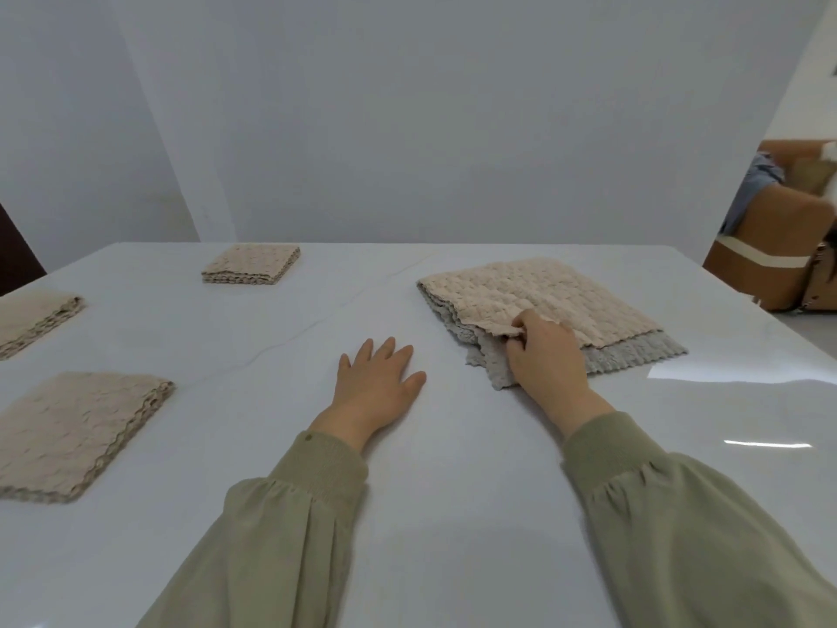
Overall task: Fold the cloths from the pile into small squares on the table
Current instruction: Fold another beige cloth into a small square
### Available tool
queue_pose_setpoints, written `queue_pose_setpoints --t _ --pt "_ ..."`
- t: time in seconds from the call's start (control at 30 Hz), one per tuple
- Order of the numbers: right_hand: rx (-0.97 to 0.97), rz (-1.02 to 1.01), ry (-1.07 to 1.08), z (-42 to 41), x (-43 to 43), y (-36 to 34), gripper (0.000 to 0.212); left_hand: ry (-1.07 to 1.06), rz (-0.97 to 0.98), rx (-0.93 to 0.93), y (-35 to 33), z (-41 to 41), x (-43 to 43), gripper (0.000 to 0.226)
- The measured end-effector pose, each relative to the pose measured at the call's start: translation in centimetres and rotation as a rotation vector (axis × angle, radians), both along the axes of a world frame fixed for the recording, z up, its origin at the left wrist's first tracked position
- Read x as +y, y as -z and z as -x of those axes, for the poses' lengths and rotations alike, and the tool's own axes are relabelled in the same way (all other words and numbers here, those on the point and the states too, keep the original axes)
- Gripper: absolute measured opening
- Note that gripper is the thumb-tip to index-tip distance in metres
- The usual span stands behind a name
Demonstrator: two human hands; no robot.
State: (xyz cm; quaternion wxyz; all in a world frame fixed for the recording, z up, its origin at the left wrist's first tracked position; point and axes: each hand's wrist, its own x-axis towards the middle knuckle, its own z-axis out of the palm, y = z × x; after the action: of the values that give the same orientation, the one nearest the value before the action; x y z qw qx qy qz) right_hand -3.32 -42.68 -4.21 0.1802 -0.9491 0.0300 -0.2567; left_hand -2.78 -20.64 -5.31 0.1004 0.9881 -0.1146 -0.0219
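**Pinching the top cloth of the pile**

Spreading wide, the white table point(453, 514) carries the pile point(543, 301) near its far right corner. Three folded squares point(68, 432) lie along its left edge. Right hand point(548, 355) pinches the beige cloth point(534, 287); left hand point(376, 378) rests flat, fingers spread.

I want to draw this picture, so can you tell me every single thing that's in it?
Table: one, white, fills the foreground.
Folded cloths: three, beige, on the left; near, left edge, far.
Pile: one, beige cloth over grey cloths, right side of the table.
Wall: white, behind the table.
Boxes: brown cardboard, far right, past the table.
Sleeves: two, olive green.
Left hand: flat on the table, empty.
Right hand: pinching the pile's top cloth at its near edge.
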Motion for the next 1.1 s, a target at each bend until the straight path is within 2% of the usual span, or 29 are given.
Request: queue_pose_setpoints --t 0.07,0.1,0.13,0.23,0.3,0.33,0.4,0.47,0.5,0.53,0.57,0.63,0.67,0.73,0.8,0.87,0.9,1.03,1.1 --pt "-0.138 -0.01 0.015 0.0 -0.1 0.2 0.013 0.0 0.018 0.001 -0.1 0.0 0.1 0.057" --pt "-0.144 0.0 0.034 -0.2 -0.3 0.4 0.015 0.001 0.024 0.003 -0.1 -0.1 0.1 0.057" --pt "-0.086 0.021 0.062 -0.3 -0.4 0.5 0.015 0.002 0.024 0.006 -0.2 -0.1 0.1 0.057" --pt "0.267 0.1 0.149 -0.5 -0.9 0.7 0.054 0.01 0.01 0.015 -0.2 0.0 0.1 0.057" --pt "0.269 0.098 0.172 -0.7 -0.8 0.5 0.052 0.02 -0.019 0.021 -0.4 0.2 0.5 0.058" --pt "0.201 0.09 0.187 -0.8 -0.5 0.1 0.05 0.025 -0.029 0.025 -0.4 0.3 0.8 0.058" --pt "-0.082 0.091 0.137 -0.8 1.1 -0.7 0.051 0.04 0.018 0.022 -0.5 0.2 1.7 0.056" --pt "-0.442 0.02 -0.118 -0.4 3.9 -2.0 0.047 0.03 0.237 0.006 -0.6 -0.5 3.1 0.045" --pt "-0.517 0.022 -0.273 0.3 5.8 -2.7 0.045 -0.01 0.428 -0.001 -0.7 -0.8 4.0 0.036" --pt "-0.481 0.039 -0.414 1.0 7.5 -3.2 0.049 -0.071 0.625 -0.017 -0.9 -0.8 5.1 0.029" --pt "-0.331 0.042 -0.529 1.7 8.8 -3.4 0.056 -0.145 0.784 -0.057 -1.2 -0.9 6.2 0.029" --pt "0.073 -0.008 -0.665 3.3 10.0 -2.7 0.068 -0.28 0.928 -0.153 -1.4 -0.7 8.6 0.035" --pt "0.153 -0.015 -0.701 3.7 9.9 -2.0 0.071 -0.327 0.941 -0.184 -1.3 -0.6 9.6 0.036" --pt "0.148 -0.017 -0.687 4.0 9.1 -1.2 0.071 -0.366 0.931 -0.194 -1.1 -0.4 10.9 0.034" --pt "0.187 0.05 -0.481 3.4 8.3 -0.7 0.065 -0.345 0.929 -0.174 -0.9 -0.1 11.1 0.029" --pt "0.347 0.206 -0.228 2.7 8.1 -0.3 0.065 -0.292 0.92 -0.146 -1.0 0.2 10.5 0.026" --pt "0.417 0.275 -0.169 2.5 8.3 0.0 0.064 -0.26 0.914 -0.133 -1.0 0.3 10.0 0.025" --pt "0.411 0.314 -0.204 2.1 10.2 0.5 0.051 -0.145 0.904 -0.077 -1.1 1.1 8.0 0.024" --pt "0.387 0.293 -0.239 1.9 11.3 0.6 0.052 -0.079 0.977 0.058 -1.2 1.4 7.4 0.023"
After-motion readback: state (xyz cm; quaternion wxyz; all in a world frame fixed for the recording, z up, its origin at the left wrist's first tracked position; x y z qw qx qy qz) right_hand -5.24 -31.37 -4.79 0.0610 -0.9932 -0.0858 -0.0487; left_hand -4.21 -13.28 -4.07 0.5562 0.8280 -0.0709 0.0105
